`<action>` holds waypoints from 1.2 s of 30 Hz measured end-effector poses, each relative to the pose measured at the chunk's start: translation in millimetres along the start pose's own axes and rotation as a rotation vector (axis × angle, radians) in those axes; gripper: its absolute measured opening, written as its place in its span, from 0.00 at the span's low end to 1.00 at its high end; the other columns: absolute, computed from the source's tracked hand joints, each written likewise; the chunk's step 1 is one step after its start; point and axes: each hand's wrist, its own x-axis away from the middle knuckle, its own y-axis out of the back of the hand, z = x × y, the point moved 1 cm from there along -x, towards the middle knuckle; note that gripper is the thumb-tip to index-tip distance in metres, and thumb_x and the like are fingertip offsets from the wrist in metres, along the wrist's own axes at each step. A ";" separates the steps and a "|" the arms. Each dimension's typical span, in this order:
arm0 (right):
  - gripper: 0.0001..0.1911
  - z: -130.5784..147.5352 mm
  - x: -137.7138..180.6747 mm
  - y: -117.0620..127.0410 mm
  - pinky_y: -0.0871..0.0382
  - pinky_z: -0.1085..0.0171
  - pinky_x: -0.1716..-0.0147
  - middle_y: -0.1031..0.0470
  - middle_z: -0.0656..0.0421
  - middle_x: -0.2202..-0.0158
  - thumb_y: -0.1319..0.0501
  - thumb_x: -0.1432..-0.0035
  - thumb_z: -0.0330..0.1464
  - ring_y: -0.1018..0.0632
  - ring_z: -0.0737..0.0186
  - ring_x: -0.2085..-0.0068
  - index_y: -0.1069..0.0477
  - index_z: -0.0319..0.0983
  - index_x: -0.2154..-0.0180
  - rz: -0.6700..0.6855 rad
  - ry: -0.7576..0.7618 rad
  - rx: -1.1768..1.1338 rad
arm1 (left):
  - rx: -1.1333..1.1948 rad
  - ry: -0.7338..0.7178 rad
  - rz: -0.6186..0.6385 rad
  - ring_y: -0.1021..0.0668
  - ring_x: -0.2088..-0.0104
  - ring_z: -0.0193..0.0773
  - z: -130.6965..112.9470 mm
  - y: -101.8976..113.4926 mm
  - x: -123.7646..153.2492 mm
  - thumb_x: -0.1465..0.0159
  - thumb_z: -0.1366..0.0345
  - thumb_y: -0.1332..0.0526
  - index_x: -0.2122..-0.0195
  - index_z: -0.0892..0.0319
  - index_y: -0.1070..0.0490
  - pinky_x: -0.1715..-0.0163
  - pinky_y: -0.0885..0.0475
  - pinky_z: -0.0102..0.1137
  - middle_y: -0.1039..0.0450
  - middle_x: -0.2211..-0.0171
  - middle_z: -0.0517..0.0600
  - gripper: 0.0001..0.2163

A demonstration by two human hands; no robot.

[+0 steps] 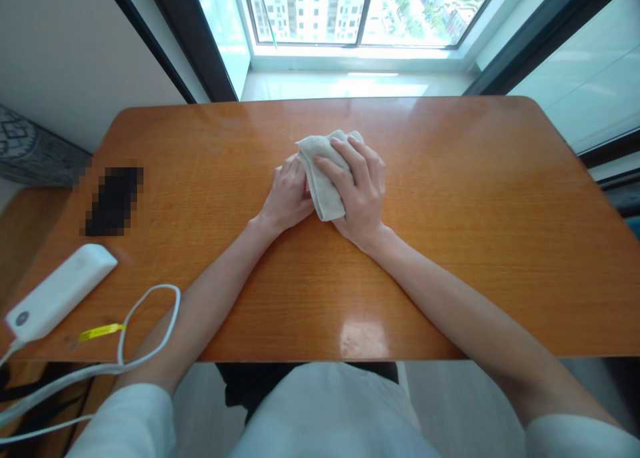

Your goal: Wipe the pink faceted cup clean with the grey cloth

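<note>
A small folded grey-white cloth (323, 178) lies on the orange wooden table (450, 198), near the middle. My right hand (363, 191) rests on top of the cloth, fingers wrapped over its right side. Against the cloth's left edge sits my left hand (287, 198), with its fingers curled in and their tips tucked under or against the fabric. Both forearms lie across the table toward the near edge.
A white power bank (57, 291) with a white cable (150, 325) and a yellow tag lies at the table's front left. A blurred dark object (113, 201) sits behind it. A window and sill run along the far edge.
</note>
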 end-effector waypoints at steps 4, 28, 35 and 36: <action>0.22 1.6 -1.2 -0.8 0.46 0.27 0.16 0.24 0.62 0.26 0.36 0.25 0.50 0.29 0.35 0.21 0.23 0.57 0.34 0.038 0.109 0.034 | 0.138 -0.027 -0.114 0.17 0.36 0.56 -4.3 7.9 2.9 0.18 0.41 0.43 0.34 0.51 0.33 0.38 0.17 0.56 0.21 0.37 0.58 0.23; 0.30 -52.2 -7.1 -16.9 0.30 0.40 0.23 0.23 0.56 0.26 0.39 0.27 0.48 0.22 0.48 0.28 0.31 0.50 0.28 -0.018 -0.279 -0.460 | 0.044 0.106 -0.220 0.17 0.54 0.46 -5.1 1.7 -3.0 0.36 0.53 0.23 0.46 0.52 0.35 0.57 0.25 0.38 0.22 0.52 0.49 0.26; 0.31 -36.9 -3.4 -9.1 0.30 0.38 0.22 0.28 0.53 0.24 0.44 0.22 0.48 0.25 0.48 0.25 0.38 0.52 0.24 -0.010 -0.116 -0.222 | 0.046 0.107 -0.186 0.16 0.51 0.48 -5.1 7.0 -1.5 0.34 0.49 0.23 0.43 0.52 0.32 0.52 0.21 0.41 0.20 0.50 0.51 0.26; 0.31 -30.8 -2.7 -7.2 0.33 0.36 0.21 0.30 0.53 0.23 0.45 0.22 0.47 0.28 0.46 0.22 0.39 0.53 0.23 -0.005 -0.083 -0.173 | 0.044 0.101 -0.180 0.16 0.50 0.49 -5.9 8.2 -1.2 0.33 0.47 0.24 0.42 0.52 0.32 0.51 0.21 0.42 0.19 0.49 0.52 0.27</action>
